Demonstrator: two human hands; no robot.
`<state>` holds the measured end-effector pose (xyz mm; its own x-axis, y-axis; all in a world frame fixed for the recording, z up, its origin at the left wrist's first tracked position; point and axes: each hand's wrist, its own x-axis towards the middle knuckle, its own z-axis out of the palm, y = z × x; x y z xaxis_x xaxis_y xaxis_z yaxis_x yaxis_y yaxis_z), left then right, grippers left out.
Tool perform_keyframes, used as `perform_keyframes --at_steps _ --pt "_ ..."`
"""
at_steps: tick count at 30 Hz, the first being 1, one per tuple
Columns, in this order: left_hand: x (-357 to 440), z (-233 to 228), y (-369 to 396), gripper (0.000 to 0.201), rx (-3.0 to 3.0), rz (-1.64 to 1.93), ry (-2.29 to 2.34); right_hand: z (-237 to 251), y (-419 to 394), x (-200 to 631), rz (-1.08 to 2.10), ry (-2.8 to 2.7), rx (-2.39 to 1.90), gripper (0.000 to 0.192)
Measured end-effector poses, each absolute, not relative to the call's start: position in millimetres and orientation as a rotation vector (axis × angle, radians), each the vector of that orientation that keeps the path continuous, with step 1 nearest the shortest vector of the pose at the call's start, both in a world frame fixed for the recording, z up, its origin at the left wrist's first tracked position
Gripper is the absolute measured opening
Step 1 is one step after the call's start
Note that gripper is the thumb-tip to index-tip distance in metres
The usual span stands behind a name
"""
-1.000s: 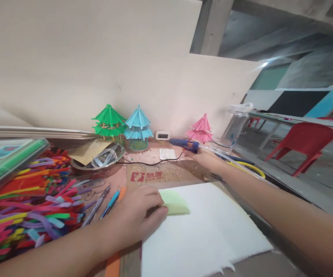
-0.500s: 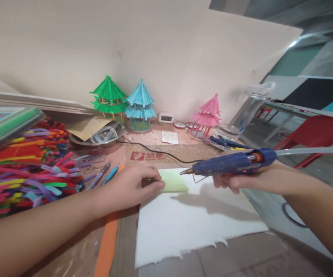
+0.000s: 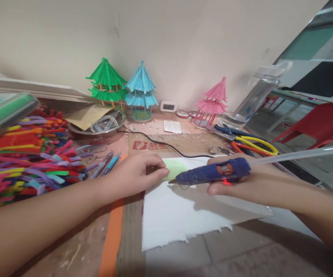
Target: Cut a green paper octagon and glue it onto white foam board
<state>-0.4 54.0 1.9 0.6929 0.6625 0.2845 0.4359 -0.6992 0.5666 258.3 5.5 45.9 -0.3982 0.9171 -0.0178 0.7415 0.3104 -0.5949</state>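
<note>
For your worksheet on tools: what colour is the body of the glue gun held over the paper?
Dark blue glue gun, in the right hand; head view.

Legible to me: only a red-and-white logo mark on the cardboard sheet (image 3: 166, 148); its lettering is too blurred to read.

Blue glue gun (image 3: 212, 174), pale green paper (image 3: 175, 168).

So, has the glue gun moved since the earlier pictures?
Yes. The right hand brought the glue gun from beside the pink pagoda to the green paper, nozzle at its edge.
</note>
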Motion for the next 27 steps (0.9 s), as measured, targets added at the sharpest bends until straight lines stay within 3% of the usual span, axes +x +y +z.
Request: perform_keyframes --at_steps 9,13,27 --pt "0 1 53 0.024 2.43 0.671 0.871 42 -3 249 0.664 -2.288 -1.525 0.039" --pt "0 2 53 0.025 2.423 0.674 0.864 36 -5 247 0.495 -2.304 -1.53 0.038" --pt "0 0 55 0.026 2.427 0.671 0.855 51 -15 241 0.466 -2.373 -1.75 0.038"
